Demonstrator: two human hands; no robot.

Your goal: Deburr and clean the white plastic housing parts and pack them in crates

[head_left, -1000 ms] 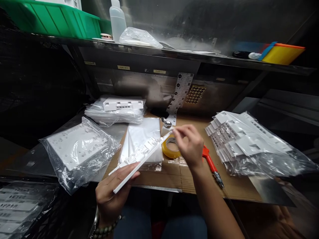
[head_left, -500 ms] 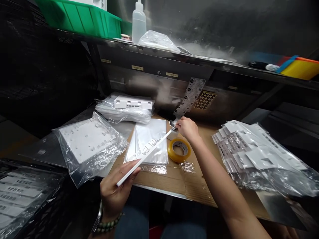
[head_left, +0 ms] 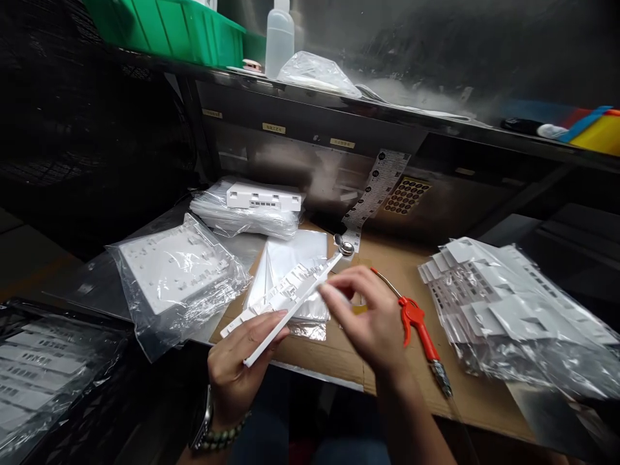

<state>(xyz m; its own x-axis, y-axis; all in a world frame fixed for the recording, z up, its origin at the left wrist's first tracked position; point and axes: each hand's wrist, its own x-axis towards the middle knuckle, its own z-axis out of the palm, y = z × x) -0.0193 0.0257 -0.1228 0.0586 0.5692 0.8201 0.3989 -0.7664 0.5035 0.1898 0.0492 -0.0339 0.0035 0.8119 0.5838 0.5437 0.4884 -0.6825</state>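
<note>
My left hand (head_left: 249, 352) grips a thin white plastic panel (head_left: 285, 316) by its near end. The panel is tilted, with slots and clips on its inner face. My right hand (head_left: 371, 313) is beside the panel's edge, thumb and fingers bent together in a pinch. What it pinches, if anything, I cannot make out. Just beyond the panel's far end stands a small dispenser with an open metal lid (head_left: 345, 248). Under the panel lie clear plastic bags (head_left: 310, 248). The yellow tape roll (head_left: 359, 309) is mostly hidden behind my right hand.
A red air blow gun (head_left: 420, 329) lies right of my right hand. Bagged white panels (head_left: 504, 303) are stacked at right, with another bagged panel (head_left: 174, 265) at left. A white part (head_left: 264, 197) rests on bags behind. The shelf (head_left: 314, 97) carries a green bin (head_left: 165, 32) and bottle (head_left: 279, 42).
My right hand has come back from the dispenser to the panel's edge. The panel has turned, showing more of its inner face. The red blow gun has come into sight.
</note>
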